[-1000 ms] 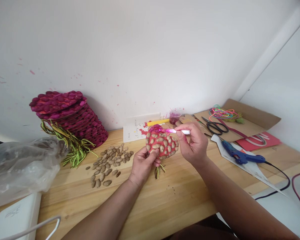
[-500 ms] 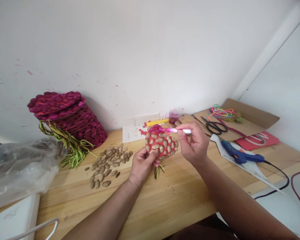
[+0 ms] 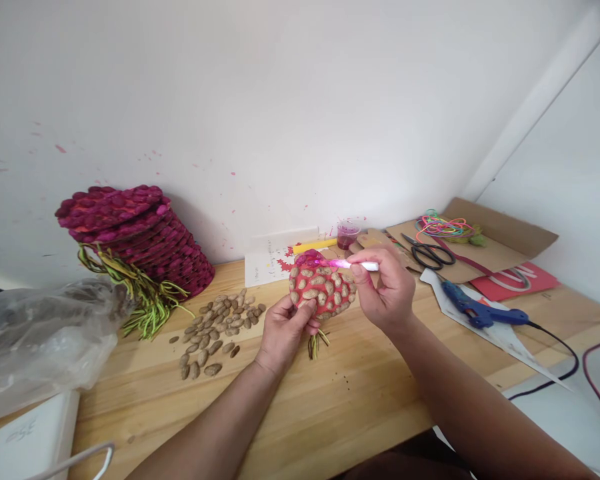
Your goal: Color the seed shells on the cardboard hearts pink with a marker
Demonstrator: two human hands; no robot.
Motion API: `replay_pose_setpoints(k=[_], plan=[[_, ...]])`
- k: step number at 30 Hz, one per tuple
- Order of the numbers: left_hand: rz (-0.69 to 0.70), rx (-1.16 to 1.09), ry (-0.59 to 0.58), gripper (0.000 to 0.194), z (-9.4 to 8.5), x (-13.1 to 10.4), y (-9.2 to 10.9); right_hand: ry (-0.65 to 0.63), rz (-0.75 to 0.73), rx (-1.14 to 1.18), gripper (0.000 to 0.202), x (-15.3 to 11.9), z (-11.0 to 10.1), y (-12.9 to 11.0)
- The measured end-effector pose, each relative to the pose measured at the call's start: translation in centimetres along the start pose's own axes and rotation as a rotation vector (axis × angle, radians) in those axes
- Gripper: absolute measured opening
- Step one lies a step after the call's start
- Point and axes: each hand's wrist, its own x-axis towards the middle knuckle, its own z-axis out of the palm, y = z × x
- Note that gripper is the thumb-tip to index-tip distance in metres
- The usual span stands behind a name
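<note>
A red disc (image 3: pixel 307 285) studded with peanuts is held up above the middle of the bench (image 3: pixel 340 427), its far edge coated in wet-looking purple. The left hand (image 3: pixel 286 328) is clamped on its near edge, thumb on top, with a tuft of strings (image 3: pixel 315 345) hanging below. The right hand (image 3: pixel 386 288) has thumb and fingers closed on a white stick (image 3: pixel 364 266), whose pink-stained end meets the purple patch (whether it is a brush or a pen, I cannot tell). Just left lie loose peanuts (image 3: pixel 203 358); beyond the disc are a printed paper (image 3: pixel 258 261), a yellow strip (image 3: pixel 316 246) and a clear cup (image 3: pixel 349 238) with purple liquid. Farther out, a leaning stack of bumpy purple discs (image 3: pixel 155 230) and a plastic bag (image 3: pixel 45 340) stand to the left; black-handled scissors (image 3: pixel 433 257) and a blue glue gun (image 3: pixel 487 315) lie to the right.
</note>
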Motion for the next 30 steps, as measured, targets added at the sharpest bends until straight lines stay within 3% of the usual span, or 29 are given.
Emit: replay_pose_setpoints(k=[10,19,30], plan=[[0.03,0.05,0.007,0.049,0.05,-0.14,-0.12,0.036,-0.018,-0.034,0.015,0.1,-0.05,0.05],[0.026,0.108,0.009,0.046,0.38,-0.4,0.31,-0.01,-0.119,-0.164,0.016,0.14,-0.08,0.1],[0.017,0.116,0.019,0.044,0.4,-0.37,0.27,0.064,-0.089,-0.148,0.015,0.28,-0.5,0.31]])
